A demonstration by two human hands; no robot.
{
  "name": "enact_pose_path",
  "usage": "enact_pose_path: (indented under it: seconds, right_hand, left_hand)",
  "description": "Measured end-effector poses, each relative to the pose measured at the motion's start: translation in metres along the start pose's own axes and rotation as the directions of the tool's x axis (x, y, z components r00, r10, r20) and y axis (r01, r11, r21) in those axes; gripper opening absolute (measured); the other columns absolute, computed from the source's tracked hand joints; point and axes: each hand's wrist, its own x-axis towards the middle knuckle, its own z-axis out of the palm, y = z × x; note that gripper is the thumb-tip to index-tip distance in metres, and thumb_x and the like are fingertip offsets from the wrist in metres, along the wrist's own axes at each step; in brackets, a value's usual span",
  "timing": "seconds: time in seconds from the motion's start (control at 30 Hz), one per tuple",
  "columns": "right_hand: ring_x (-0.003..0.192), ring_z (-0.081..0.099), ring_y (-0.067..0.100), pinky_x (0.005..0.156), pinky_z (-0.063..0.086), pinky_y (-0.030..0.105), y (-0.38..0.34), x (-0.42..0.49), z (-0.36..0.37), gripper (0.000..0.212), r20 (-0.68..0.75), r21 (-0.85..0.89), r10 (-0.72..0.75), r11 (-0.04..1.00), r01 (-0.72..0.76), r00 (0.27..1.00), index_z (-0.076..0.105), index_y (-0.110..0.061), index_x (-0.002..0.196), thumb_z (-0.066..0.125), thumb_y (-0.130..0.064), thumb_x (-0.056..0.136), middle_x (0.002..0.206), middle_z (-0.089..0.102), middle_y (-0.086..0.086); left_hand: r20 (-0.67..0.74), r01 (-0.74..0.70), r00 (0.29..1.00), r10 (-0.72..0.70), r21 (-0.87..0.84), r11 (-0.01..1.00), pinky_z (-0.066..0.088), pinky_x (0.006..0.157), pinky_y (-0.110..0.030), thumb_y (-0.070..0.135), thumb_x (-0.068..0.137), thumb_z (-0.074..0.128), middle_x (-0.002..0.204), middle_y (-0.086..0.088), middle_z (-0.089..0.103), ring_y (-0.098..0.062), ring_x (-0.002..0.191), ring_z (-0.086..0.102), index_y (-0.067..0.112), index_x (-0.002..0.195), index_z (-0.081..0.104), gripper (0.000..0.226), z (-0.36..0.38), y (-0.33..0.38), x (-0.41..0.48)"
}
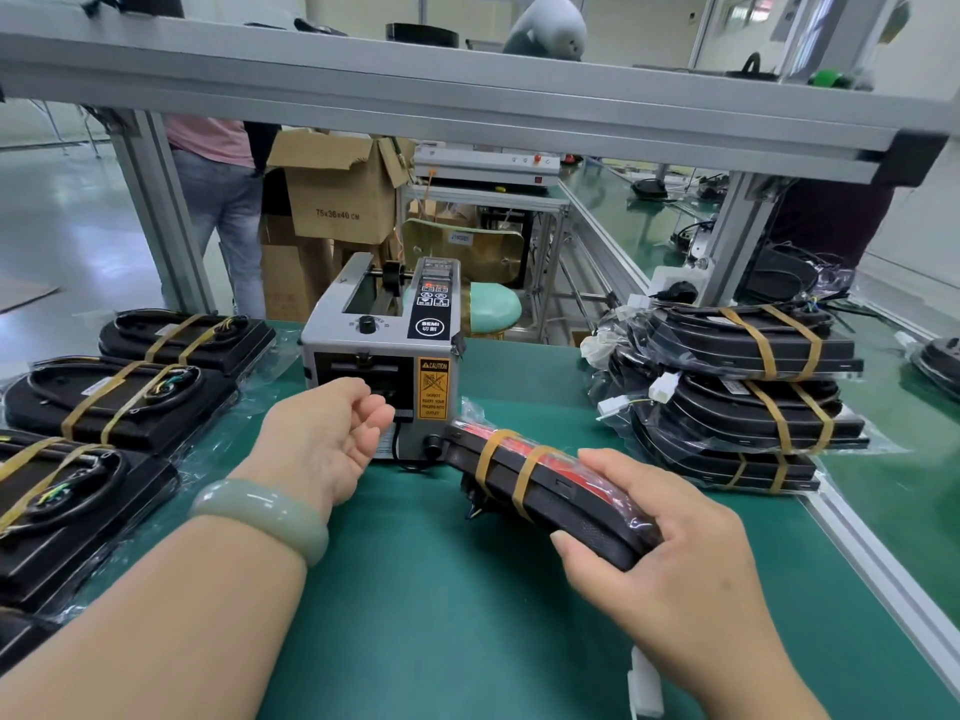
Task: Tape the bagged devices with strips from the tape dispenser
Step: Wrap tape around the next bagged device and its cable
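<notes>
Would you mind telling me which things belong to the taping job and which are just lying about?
Job: tape dispenser; bagged device held by right hand; left hand beside the dispenser; taped devices at left; taped stack at right.
Idle: cardboard boxes; green stool.

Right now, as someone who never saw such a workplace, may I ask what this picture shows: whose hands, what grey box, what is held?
This is one picture from a camera worn on a person's head, looking down at that person's own two hands; there is no robot. The grey metal box with a black knob and yellow caution label is a tape dispenser. The left hand, a pale green bangle on its wrist, reaches toward the front outlet with loosely curled fingers; no strip shows in them. The right hand grips a flat black device in a clear plastic bag, already bound by two tan strips. On the green table mat lie more such taped devices, spread at the left and stacked at the right.
</notes>
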Motion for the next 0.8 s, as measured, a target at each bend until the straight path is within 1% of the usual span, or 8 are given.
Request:
enact_pose_path:
  seconds: [0.13, 0.23, 0.33, 0.4, 0.5, 0.63, 0.7, 0.8]
  right_hand:
    - [0.086, 0.063, 0.005, 0.076, 0.047, 0.023, -0.001, 0.0, -0.001, 0.055, 0.015, -0.012, -0.008, 1.0, 0.008, 1.0, 0.047, -0.051, 0.109, 0.065, -0.044, 0.057, 0.106, 0.057, -0.033]
    - [0.087, 0.062, 0.004, 0.077, 0.048, 0.022, -0.001, 0.0, -0.001, 0.055, 0.018, -0.01, -0.004, 1.0, 0.004, 1.0, 0.047, -0.053, 0.109, 0.064, -0.045, 0.057, 0.107, 0.057, -0.035]
    - [0.087, 0.062, 0.003, 0.077, 0.052, 0.025, -0.001, -0.001, -0.001, 0.056, 0.02, -0.008, -0.004, 1.0, 0.004, 1.0, 0.047, -0.052, 0.11, 0.064, -0.045, 0.057, 0.107, 0.058, -0.034]
    - [0.088, 0.062, 0.003, 0.078, 0.052, 0.026, -0.001, -0.001, -0.001, 0.057, 0.019, -0.016, -0.008, 1.0, 0.008, 1.0, 0.047, -0.052, 0.111, 0.064, -0.046, 0.057, 0.108, 0.057, -0.034]
    - [0.088, 0.062, 0.001, 0.078, 0.051, 0.023, -0.002, -0.001, -0.001, 0.056, 0.017, -0.021, -0.006, 1.0, 0.007, 1.0, 0.046, -0.052, 0.111, 0.062, -0.049, 0.057, 0.109, 0.056, -0.036]
    - [0.088, 0.062, 0.002, 0.077, 0.051, 0.023, 0.0, -0.001, 0.0, 0.055, 0.01, -0.019, 0.015, 1.0, -0.015, 1.0, 0.047, -0.053, 0.11, 0.062, -0.049, 0.057, 0.107, 0.057, -0.037]
    - [0.089, 0.062, 0.002, 0.078, 0.052, 0.026, 0.001, -0.001, 0.001, 0.056, 0.012, -0.015, 0.031, 0.999, -0.031, 0.999, 0.048, -0.051, 0.111, 0.063, -0.05, 0.057, 0.107, 0.058, -0.035]
    - [0.088, 0.062, 0.001, 0.077, 0.052, 0.025, 0.002, -0.001, 0.0, 0.052, 0.015, -0.018, 0.031, 0.999, -0.031, 0.999, 0.05, -0.055, 0.107, 0.063, -0.05, 0.057, 0.105, 0.059, -0.036]
  left_hand:
    - [-0.065, -0.007, 0.998, 0.008, 0.018, 1.0, 0.034, 0.032, -0.008, 0.017, 0.093, 0.058, 0.067, 0.001, 0.06, -0.002, 0.033, 0.056, 0.014, 0.083, 0.058, 0.01, 0.002, 0.002, 0.005]
    - [-0.091, -0.008, 0.996, 0.01, 0.031, 0.999, 0.035, 0.032, -0.008, 0.02, 0.091, 0.061, 0.068, 0.001, 0.061, -0.003, 0.036, 0.057, 0.015, 0.085, 0.059, 0.008, 0.003, 0.002, 0.008]
    - [-0.119, -0.02, 0.993, 0.025, 0.042, 0.999, 0.035, 0.033, -0.008, 0.021, 0.09, 0.064, 0.069, 0.0, 0.062, -0.005, 0.05, 0.059, 0.016, 0.085, 0.058, 0.009, 0.004, 0.002, 0.011]
    - [-0.148, -0.034, 0.988, 0.042, 0.054, 0.998, 0.036, 0.034, -0.011, 0.021, 0.089, 0.065, 0.072, 0.0, 0.064, -0.005, 0.054, 0.059, 0.015, 0.092, 0.059, 0.009, 0.006, 0.001, 0.012]
    - [-0.201, -0.062, 0.977, 0.073, 0.057, 0.996, 0.037, 0.041, -0.017, 0.02, 0.087, 0.065, 0.073, -0.001, 0.064, -0.007, 0.054, 0.059, 0.013, 0.1, 0.06, 0.016, 0.008, -0.001, 0.014]
    - [-0.235, -0.093, 0.966, 0.105, 0.063, 0.994, 0.035, 0.039, -0.017, 0.018, 0.087, 0.063, 0.07, -0.001, 0.063, -0.007, 0.053, 0.056, 0.014, 0.087, 0.056, 0.008, 0.011, -0.003, 0.016]
    - [-0.236, -0.1, 0.965, 0.115, 0.074, 0.992, 0.035, 0.041, -0.018, 0.018, 0.088, 0.06, 0.067, 0.0, 0.062, -0.006, 0.052, 0.054, 0.014, 0.08, 0.053, 0.011, 0.012, -0.004, 0.017]
    - [-0.219, -0.087, 0.97, 0.103, 0.082, 0.993, 0.035, 0.042, -0.019, 0.019, 0.089, 0.057, 0.065, 0.002, 0.059, -0.005, 0.052, 0.051, 0.015, 0.079, 0.053, 0.012, 0.009, -0.002, 0.015]
